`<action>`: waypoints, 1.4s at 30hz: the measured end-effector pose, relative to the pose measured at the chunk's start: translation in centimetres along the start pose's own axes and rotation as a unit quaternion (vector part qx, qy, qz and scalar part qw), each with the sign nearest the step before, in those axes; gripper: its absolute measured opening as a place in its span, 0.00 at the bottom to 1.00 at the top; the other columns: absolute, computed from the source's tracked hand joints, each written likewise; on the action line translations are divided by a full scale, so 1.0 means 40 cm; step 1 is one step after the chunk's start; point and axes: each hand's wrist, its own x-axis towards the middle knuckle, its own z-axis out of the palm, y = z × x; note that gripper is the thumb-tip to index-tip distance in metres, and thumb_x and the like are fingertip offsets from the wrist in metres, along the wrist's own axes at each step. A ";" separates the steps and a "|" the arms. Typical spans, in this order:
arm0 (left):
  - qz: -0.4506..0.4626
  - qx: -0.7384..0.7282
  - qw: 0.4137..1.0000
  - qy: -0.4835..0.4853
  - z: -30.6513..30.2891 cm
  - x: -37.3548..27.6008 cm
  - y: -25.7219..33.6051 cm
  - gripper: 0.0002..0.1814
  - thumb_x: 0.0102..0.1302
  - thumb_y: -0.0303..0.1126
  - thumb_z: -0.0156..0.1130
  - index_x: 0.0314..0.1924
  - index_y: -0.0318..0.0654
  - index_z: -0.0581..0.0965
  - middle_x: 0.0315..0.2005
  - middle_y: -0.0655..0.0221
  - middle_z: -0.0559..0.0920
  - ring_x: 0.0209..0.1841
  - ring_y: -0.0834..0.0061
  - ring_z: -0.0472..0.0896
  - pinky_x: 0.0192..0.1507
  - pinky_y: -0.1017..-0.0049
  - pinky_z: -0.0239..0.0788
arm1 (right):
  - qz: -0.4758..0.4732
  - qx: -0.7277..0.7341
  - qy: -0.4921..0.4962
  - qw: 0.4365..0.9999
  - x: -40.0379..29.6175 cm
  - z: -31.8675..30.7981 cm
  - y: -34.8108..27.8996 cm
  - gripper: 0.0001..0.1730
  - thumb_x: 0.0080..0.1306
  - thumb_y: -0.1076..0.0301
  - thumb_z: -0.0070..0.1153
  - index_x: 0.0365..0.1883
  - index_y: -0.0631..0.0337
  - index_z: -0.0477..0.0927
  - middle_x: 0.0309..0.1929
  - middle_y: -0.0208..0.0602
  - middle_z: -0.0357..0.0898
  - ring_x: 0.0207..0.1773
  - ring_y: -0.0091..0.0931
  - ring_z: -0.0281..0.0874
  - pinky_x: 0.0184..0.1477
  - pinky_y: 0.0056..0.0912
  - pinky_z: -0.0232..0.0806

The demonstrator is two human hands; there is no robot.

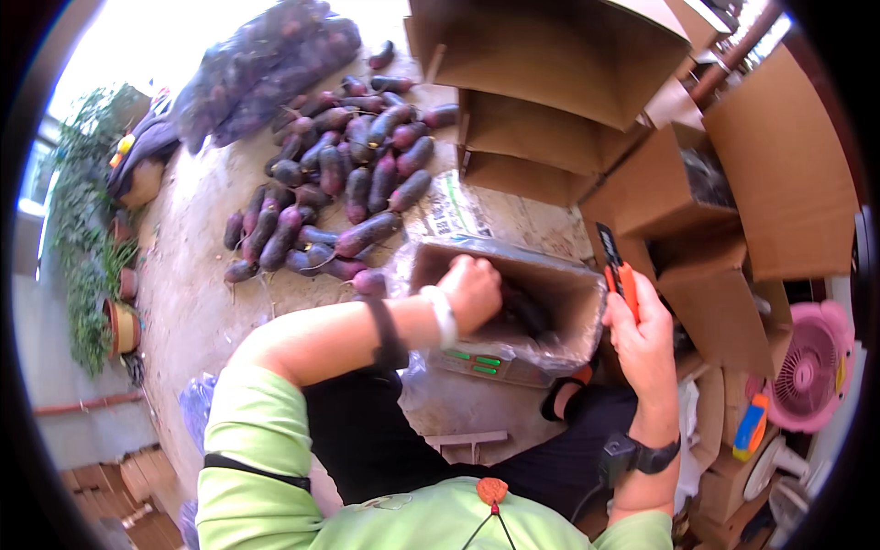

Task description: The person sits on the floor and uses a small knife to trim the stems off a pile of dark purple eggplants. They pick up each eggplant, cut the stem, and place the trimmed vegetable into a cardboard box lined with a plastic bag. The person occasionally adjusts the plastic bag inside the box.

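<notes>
In front of me a cardboard box edged with clear plastic film stands on a digital scale with lit green displays. Dark purple root vegetables, radish-like, lie inside it, partly in shadow. My left hand reaches over the box's left side with its fingers curled down; whether anything is in them is hidden. Just right of the box, my right hand grips an orange-handled hand tool with a dark upper end pointing up. Left of the box, many similar root vegetables are heaped on the floor.
A large plastic bag of vegetables lies behind the heap. Open cardboard boxes are stacked at the back right, with more boxes beside my right arm. A pink fan stands far right. Potted plants line the left wall.
</notes>
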 end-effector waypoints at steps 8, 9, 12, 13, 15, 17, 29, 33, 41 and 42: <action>0.032 -0.264 0.937 -0.227 -0.043 0.003 -0.028 0.16 0.60 0.35 0.58 0.47 0.42 0.83 0.45 0.59 0.84 0.49 0.61 0.83 0.46 0.62 0.75 | 0.020 0.022 -0.019 0.999 0.006 0.003 0.032 0.16 0.74 0.69 0.48 0.57 0.63 0.72 0.26 0.23 0.71 0.20 0.10 0.60 0.22 0.12 0.55; 0.048 -0.310 0.935 -0.166 -0.055 -0.010 -0.051 0.18 0.60 0.36 0.59 0.49 0.42 0.81 0.39 0.56 0.85 0.46 0.57 0.83 0.50 0.60 0.73 | 0.037 0.023 -0.018 0.999 0.001 0.003 0.024 0.16 0.73 0.69 0.49 0.56 0.63 0.72 0.26 0.22 0.71 0.22 0.11 0.61 0.23 0.13 0.55; 0.032 -0.465 0.885 0.003 -0.152 -0.099 -0.207 0.23 0.60 0.34 0.61 0.56 0.37 0.75 0.44 0.51 0.82 0.46 0.52 0.81 0.52 0.61 0.71 | 0.034 0.010 -0.030 0.999 0.010 0.013 0.027 0.16 0.73 0.66 0.50 0.56 0.63 0.72 0.25 0.23 0.71 0.20 0.11 0.60 0.22 0.13 0.55; -0.021 -0.516 0.852 0.086 -0.156 -0.156 -0.257 0.24 0.60 0.33 0.62 0.57 0.36 0.75 0.46 0.52 0.82 0.46 0.55 0.82 0.51 0.63 0.73 | 0.035 0.006 -0.036 0.999 0.016 0.020 0.028 0.16 0.73 0.66 0.50 0.56 0.63 0.72 0.25 0.24 0.71 0.20 0.11 0.60 0.22 0.13 0.55; -0.095 -0.550 0.799 0.225 -0.152 -0.251 -0.364 0.23 0.61 0.28 0.62 0.57 0.35 0.75 0.44 0.59 0.83 0.43 0.71 0.82 0.48 0.72 0.74 | 0.035 -0.001 -0.016 0.999 0.013 0.023 0.026 0.16 0.73 0.66 0.49 0.57 0.62 0.72 0.25 0.24 0.71 0.19 0.11 0.60 0.21 0.13 0.55; -0.236 -0.546 0.765 0.248 -0.101 -0.376 -0.424 0.21 0.63 0.29 0.63 0.56 0.35 0.75 0.40 0.65 0.82 0.43 0.79 0.79 0.47 0.77 0.73 | 0.034 -0.004 -0.018 0.999 0.017 0.036 0.019 0.16 0.73 0.66 0.49 0.57 0.62 0.72 0.25 0.24 0.71 0.19 0.11 0.60 0.21 0.13 0.55; -0.570 -0.442 0.692 0.020 0.645 -0.612 -0.075 0.38 0.47 0.41 0.74 0.60 0.41 0.73 0.56 0.54 0.74 0.60 0.52 0.71 0.63 0.61 0.63 | 0.017 -0.021 -0.030 0.999 0.047 0.115 0.014 0.18 0.75 0.67 0.47 0.60 0.63 0.70 0.27 0.24 0.71 0.22 0.10 0.62 0.24 0.12 0.56; -0.568 -0.361 0.739 -0.015 0.651 -0.523 -0.054 0.40 0.48 0.38 0.73 0.63 0.45 0.69 0.56 0.60 0.74 0.62 0.58 0.69 0.63 0.50 0.60 | 0.016 -0.018 -0.033 0.999 0.052 0.140 0.011 0.17 0.74 0.67 0.48 0.59 0.63 0.71 0.27 0.24 0.72 0.22 0.10 0.62 0.24 0.11 0.57; -0.567 -0.322 0.749 -0.118 0.738 -0.457 -0.086 0.28 0.51 0.31 0.68 0.54 0.42 0.74 0.51 0.57 0.77 0.58 0.59 0.74 0.56 0.54 0.68 | 0.027 -0.009 -0.063 0.998 0.045 0.185 -0.009 0.19 0.75 0.65 0.47 0.61 0.62 0.67 0.29 0.27 0.72 0.21 0.11 0.64 0.23 0.12 0.58; -0.578 -0.338 0.736 -0.103 0.735 -0.465 -0.086 0.26 0.48 0.32 0.70 0.50 0.39 0.75 0.49 0.54 0.77 0.56 0.56 0.76 0.55 0.60 0.71 | 0.027 -0.007 -0.076 0.997 0.041 0.190 -0.013 0.19 0.75 0.65 0.47 0.61 0.61 0.67 0.29 0.28 0.73 0.20 0.12 0.64 0.22 0.12 0.59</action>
